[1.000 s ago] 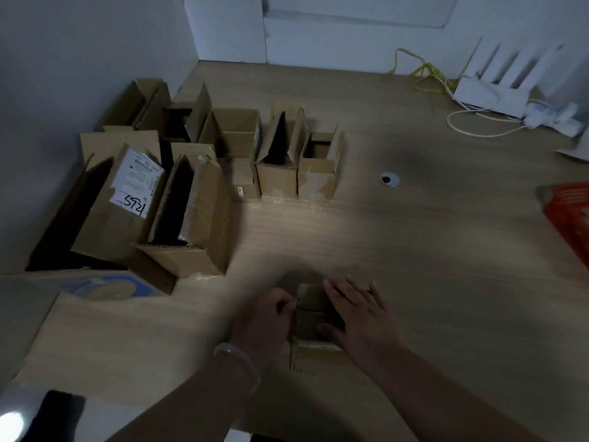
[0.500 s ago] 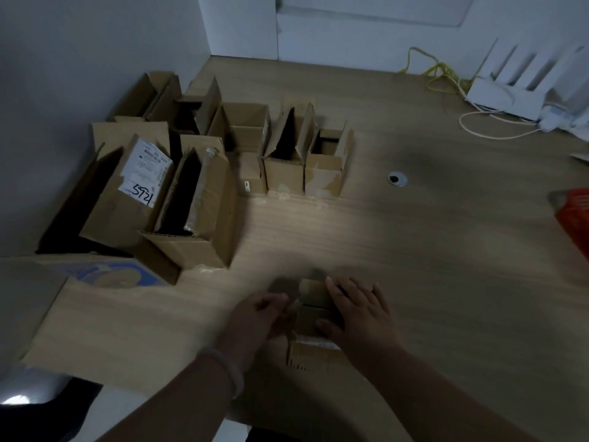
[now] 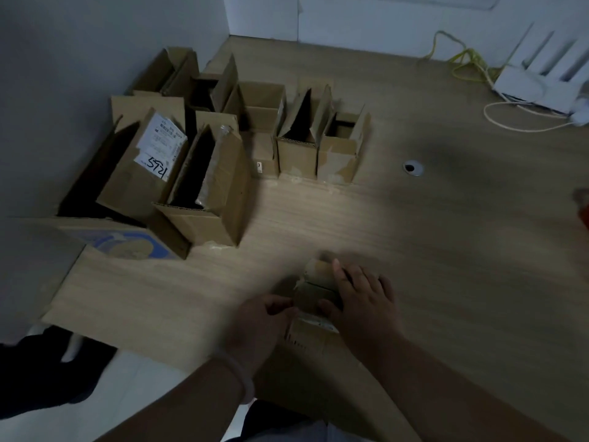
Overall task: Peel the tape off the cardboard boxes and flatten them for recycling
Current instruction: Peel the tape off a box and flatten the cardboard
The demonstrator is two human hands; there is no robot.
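A small cardboard box [image 3: 314, 290] lies on the wooden desk [image 3: 446, 250] near its front edge, with a pale strip of tape [image 3: 314, 321] across its near side. My right hand [image 3: 363, 301] lies on top of the box, fingers spread flat and thumb against its near face. My left hand [image 3: 259, 325], a pale bangle on its wrist, is at the box's left side with curled fingertips touching the edge by the tape. Whether they pinch the tape is hidden in the dim, blurred light.
Several open cardboard boxes [image 3: 204, 193] stand in a cluster at the back left against the wall; one bears a white shipping label [image 3: 161, 145]. A round cable hole [image 3: 412, 167] sits mid-desk. A white router [image 3: 538, 87] with cables is at the back right, something red [image 3: 585, 215] at the right edge.
The view has shifted slightly right and forward. Both hands stay on the small box; my left hand has slid a little lower along its left edge.
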